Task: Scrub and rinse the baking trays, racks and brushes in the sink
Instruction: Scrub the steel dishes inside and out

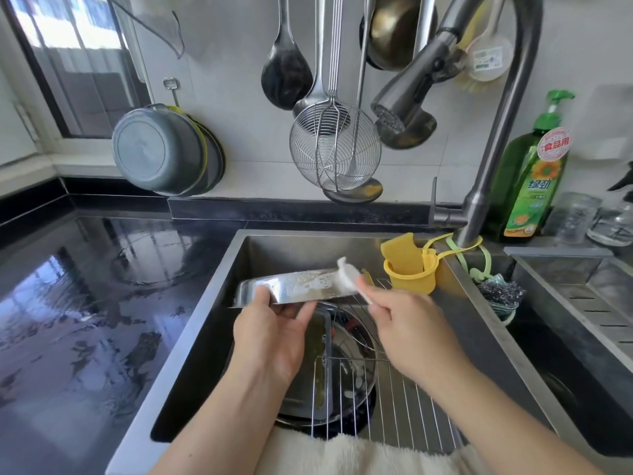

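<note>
**Inspector:** State the position of the tray.

**Assistant:** The steel baking tray (291,286) is held tilted above the sink (212,303), underside toward the camera, with suds across its wall. The left hand (270,334) grips its lower left edge, thumb on the outer face, fingers curled beneath. The right hand (404,323) pinches a white sponge pad (349,275), which is pressed against the tray's right end.

**Inspector:** Contents of the sink?

**Assistant:** A round steel pan (349,365) lies on the bottom. A dark rectangular tray (322,365) lies across it, and a wire rack (387,402) rests over both, reaching the near edge. Soap residue shows on the pan.

**Inspector:** Other containers?

**Assistant:** A yellow holder cup (411,272) hangs from the faucet (489,159) base inside the sink and holds a yellow sponge (400,246) standing upright. A steel scourer (500,293) hangs beside it at the right rim. A green detergent bottle (531,180) stands on the counter behind the faucet, with clear glass jars (579,217) just right of it; their contents cannot be made out.
</note>
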Action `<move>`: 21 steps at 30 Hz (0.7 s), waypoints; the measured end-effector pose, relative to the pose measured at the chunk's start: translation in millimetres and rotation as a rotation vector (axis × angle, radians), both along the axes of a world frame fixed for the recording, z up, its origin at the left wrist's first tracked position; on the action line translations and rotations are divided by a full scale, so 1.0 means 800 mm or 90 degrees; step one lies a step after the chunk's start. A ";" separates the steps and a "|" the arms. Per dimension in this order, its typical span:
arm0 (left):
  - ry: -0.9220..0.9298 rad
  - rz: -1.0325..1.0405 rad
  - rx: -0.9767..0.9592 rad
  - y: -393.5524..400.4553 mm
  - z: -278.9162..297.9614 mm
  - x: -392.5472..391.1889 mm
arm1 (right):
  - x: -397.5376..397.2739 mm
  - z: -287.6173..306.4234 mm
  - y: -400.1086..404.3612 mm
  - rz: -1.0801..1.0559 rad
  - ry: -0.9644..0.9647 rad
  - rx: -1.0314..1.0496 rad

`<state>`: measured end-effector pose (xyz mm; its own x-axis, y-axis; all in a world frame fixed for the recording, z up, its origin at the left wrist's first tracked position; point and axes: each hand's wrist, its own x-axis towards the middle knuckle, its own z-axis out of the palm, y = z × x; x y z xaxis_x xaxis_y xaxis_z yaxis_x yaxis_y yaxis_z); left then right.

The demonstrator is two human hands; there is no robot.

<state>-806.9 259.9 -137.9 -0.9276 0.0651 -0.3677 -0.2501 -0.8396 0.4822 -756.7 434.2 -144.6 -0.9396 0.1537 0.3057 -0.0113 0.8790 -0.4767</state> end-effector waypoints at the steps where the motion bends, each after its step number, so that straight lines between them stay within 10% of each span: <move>1: 0.001 0.002 0.008 0.000 0.000 -0.002 | 0.000 0.000 0.007 -0.027 -0.007 0.003; 21: 0.043 -0.129 -0.030 0.012 -0.005 0.006 | 0.002 -0.022 -0.031 0.125 -0.017 -0.057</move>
